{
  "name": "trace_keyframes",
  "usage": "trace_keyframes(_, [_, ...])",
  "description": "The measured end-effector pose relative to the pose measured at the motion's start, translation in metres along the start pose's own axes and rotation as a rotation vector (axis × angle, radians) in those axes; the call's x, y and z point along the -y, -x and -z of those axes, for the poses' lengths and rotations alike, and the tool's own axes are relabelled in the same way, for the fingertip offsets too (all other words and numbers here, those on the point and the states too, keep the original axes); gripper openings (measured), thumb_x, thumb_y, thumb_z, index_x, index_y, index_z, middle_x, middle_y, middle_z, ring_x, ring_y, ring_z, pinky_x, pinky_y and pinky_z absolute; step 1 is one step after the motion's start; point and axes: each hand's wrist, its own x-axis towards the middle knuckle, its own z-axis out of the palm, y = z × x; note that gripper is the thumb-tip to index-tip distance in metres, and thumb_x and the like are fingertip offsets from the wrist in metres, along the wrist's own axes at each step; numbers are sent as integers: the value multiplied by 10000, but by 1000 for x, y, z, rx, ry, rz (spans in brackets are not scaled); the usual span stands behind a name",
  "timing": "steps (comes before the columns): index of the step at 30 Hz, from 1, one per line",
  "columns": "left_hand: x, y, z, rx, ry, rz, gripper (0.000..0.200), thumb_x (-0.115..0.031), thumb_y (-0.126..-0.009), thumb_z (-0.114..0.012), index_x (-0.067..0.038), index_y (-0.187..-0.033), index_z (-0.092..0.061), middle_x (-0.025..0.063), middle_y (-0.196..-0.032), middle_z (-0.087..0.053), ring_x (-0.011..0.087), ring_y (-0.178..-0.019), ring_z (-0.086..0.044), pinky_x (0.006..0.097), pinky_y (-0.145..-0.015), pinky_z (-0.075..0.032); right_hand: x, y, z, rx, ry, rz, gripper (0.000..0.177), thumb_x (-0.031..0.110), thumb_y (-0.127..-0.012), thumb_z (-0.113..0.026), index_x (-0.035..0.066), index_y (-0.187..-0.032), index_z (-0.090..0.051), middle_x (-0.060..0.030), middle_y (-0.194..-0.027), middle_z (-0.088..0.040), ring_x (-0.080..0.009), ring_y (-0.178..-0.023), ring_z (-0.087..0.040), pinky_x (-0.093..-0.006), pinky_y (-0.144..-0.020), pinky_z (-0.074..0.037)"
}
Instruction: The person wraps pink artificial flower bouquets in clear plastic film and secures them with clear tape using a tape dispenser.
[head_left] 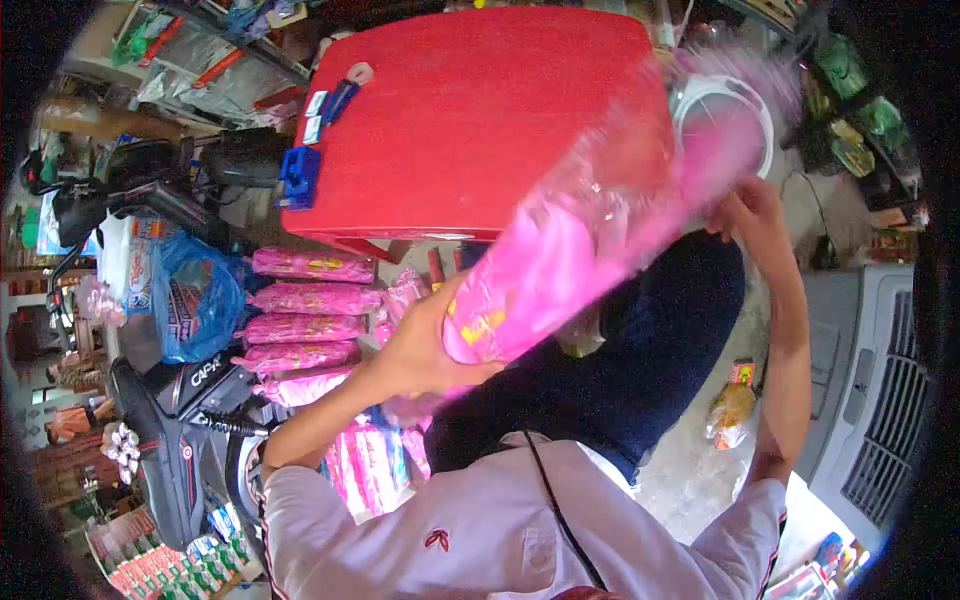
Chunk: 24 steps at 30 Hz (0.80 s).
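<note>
My left hand [425,345] is wrapped around the lower end of a pink package in clear plastic [535,260], which has yellow print. The package is tilted up and to the right, over the corner of the red table [440,120]. Its upper end and the loose plastic are smeared by motion. By that blurred end is my right hand [748,212], its fingers curled and closed; what lies between them I cannot make out. Several similar pink packages [310,298] lie in a row at the left, below the table.
A blue tape dispenser [299,178] and a dark blue tool [341,102] lie along the table's left edge. A blue plastic bag [195,300] and a motorbike [165,440] stand at left. Behind the package is a white round rim [768,125]. A grey slatted unit [880,400] stands at right.
</note>
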Motion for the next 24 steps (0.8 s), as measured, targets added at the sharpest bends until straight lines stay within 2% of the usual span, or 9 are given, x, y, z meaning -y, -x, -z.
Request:
trace_keyframes(1, [4,-1,-1,-66,92,-28,919,-199,-666,-903,21,-1420,-426,122,-1304,-590,174,-1192,-555,332,-1054,-407,0,4,-6,5,-58,3,198,200,-961,-591,27,-1042,-641,-46,-865,-665,-126,-716,-647,-246,-602,-513])
trace_keyframes(3, [0,-6,5,-122,144,20,919,-182,-660,-907,18,-1419,-431,115,-1313,-581,178,-1195,-549,339,-1056,-406,-6,30,-30,90,-191,-6,249,202,-964,-596,21,-1135,-600,-63,-957,-663,-139,-767,-657,-244,-619,-519])
trace_keyframes(6, [-8,-21,-4,-234,387,86,841,-139,-678,-898,5,-1386,-466,99,-1263,-607,169,-1141,-578,341,-1023,-436,9,70,-109,345,-362,16,540,188,-887,-715,2,-1344,-495,-112,-1199,-611,-191,-938,-650,-294,-741,-540])
trace_keyframes(10, [-24,-57,-11,-296,459,30,764,-95,-703,-875,0,-1344,-470,82,-1169,-642,150,-1064,-614,332,-964,-486,27,100,-195,50,-234,211,865,203,-762,-835,-3,-1464,-373,-170,-1399,-501,-277,-1242,-532,-414,-1019,-449])
trace_keyframes(12, [-27,-72,-18,-349,531,21,755,-78,-708,-867,1,-1339,-460,86,-1165,-640,148,-1065,-613,330,-951,-498,42,96,-195,-156,-217,302,667,145,-788,-786,-3,-1364,-483,-137,-1224,-575,-229,-1110,-571,-348,-932,-466])
trace_keyframes(14, [-28,-82,-25,-315,479,-63,740,-52,-717,-854,4,-1336,-453,90,-1159,-637,141,-1055,-616,325,-929,-513,50,85,-188,-248,-433,105,487,116,-820,-741,2,-1250,-544,-91,-1079,-596,-167,-982,-574,-304,-846,-466])
trace_keyframes(15, [-29,-85,-31,-298,475,-104,737,-48,-718,-851,5,-1336,-453,90,-1160,-637,139,-1055,-616,325,-930,-513,54,81,-181,-270,-357,148,305,114,-862,-711,8,-1109,-568,-69,-1002,-596,-118,-875,-567,-266,-760,-465])
trace_keyframes(19, [-41,-88,-37,-242,470,-120,718,-40,-728,-836,9,-1336,-457,87,-1172,-637,135,-1058,-611,322,-933,-508,48,71,-164,-189,-359,101,167,128,-929,-676,3,-940,-565,-65,-929,-573,-89,-782,-555,-232,-669,-455])
trace_keyframes(24, [-27,-93,-44,-228,504,-149,748,-68,-724,-850,8,-1352,-450,83,-1181,-635,134,-1064,-605,321,-936,-504,39,72,-157,-88,-342,163,174,89,-976,-605,-19,-853,-545,-40,-868,-516,-83,-801,-528,-236,-705,-448])
